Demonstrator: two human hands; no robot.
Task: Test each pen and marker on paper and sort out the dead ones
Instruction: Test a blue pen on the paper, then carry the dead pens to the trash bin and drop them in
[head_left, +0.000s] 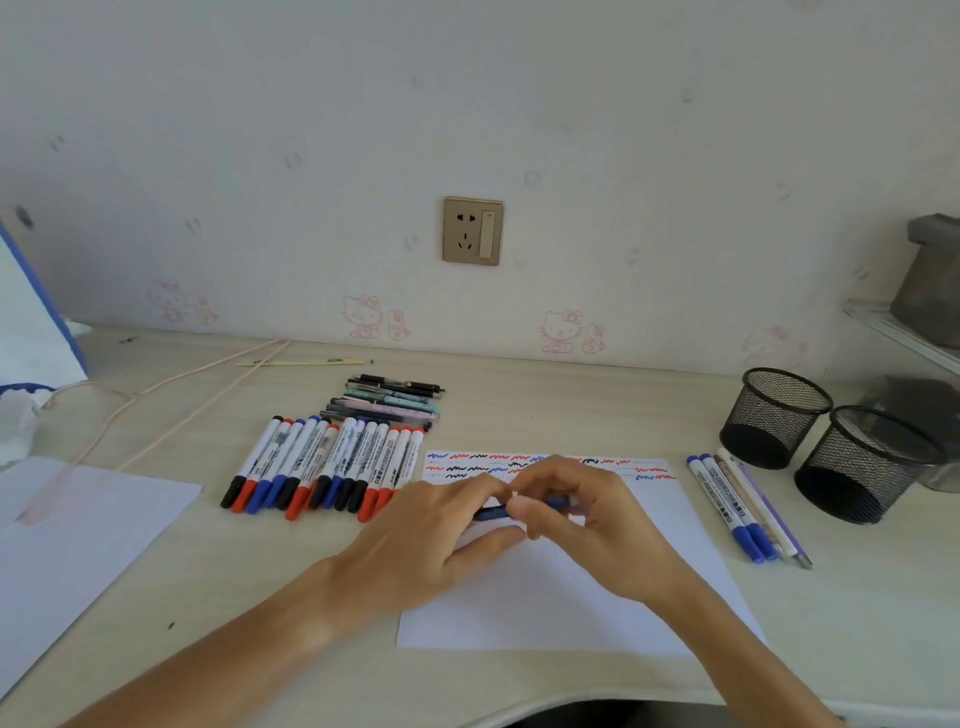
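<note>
Both hands meet over the white test paper, whose top edge carries rows of red, blue and black squiggles. My left hand and my right hand both grip one blue marker lying crosswise between them; its middle is hidden by my fingers. A row of several red, blue and black capped markers lies left of the paper, with a pile of pens behind it. A few markers and pens lie right of the paper.
Two black mesh pen cups stand at the right. A second white sheet lies at the left front. A pink cord and a pencil lie near the wall. A wall socket is above the desk.
</note>
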